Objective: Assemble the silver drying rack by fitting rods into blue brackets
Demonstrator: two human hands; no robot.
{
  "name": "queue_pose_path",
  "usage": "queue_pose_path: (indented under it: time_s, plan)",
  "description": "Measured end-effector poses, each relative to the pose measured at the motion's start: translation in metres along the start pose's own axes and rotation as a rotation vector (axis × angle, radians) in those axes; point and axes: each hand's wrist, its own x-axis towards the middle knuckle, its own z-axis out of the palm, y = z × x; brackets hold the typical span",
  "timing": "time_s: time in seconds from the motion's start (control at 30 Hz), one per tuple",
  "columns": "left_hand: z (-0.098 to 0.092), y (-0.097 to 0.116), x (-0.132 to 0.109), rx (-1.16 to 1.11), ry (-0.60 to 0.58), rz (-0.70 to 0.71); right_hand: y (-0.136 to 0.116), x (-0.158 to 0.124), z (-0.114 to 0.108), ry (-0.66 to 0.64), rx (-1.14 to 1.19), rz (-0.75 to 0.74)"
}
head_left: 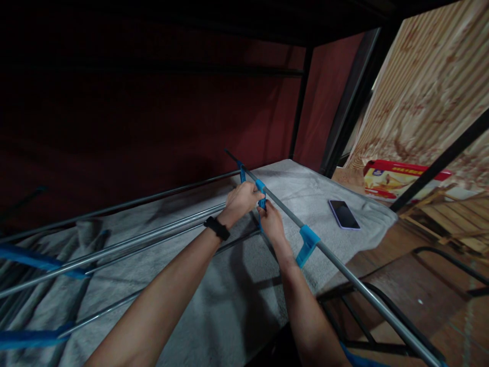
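A rack of grey metal rods (153, 235) with blue plastic joints lies across a grey blanket (229, 300) on a bunk. My left hand (241, 199), with a black band on the wrist, is closed around a blue connector (261, 189) where a rod meets the long side rod (344, 272). My right hand (270, 220) pinches the same connector from below. Another blue connector (306, 243) sits further along the side rod, beside my right forearm.
A dark phone (344, 214) lies on the blanket's right corner. Beyond it are a red and yellow box (397, 179), wooden pallets (451, 214) and a patterned sheet. Black bunk posts (344, 112) and a dark red wall stand behind. A black wire frame (367, 316) sits on the floor.
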Motion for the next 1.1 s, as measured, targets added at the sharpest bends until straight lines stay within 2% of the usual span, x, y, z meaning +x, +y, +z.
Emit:
queue_pose_path:
  time_s: [0.23, 0.53, 0.73, 0.93, 1.1]
  plan:
    - [0.006, -0.009, 0.012, -0.096, 0.017, 0.03, 0.002, -0.002, 0.005, 0.035, -0.026, -0.02]
    - [0.003, -0.006, 0.012, -0.158, 0.038, 0.059, 0.003, -0.006, 0.012, 0.119, -0.073, -0.047]
    - [0.005, -0.008, 0.014, -0.203, 0.015, 0.079, -0.001, -0.006, 0.011, 0.104, -0.102, -0.023]
    - [0.005, -0.005, 0.011, -0.093, 0.063, 0.086, -0.003, -0.009, 0.012, 0.106, -0.117, -0.004]
    - [0.001, -0.009, -0.01, 0.091, 0.121, 0.101, -0.004, -0.01, 0.01, 0.116, 0.034, 0.022]
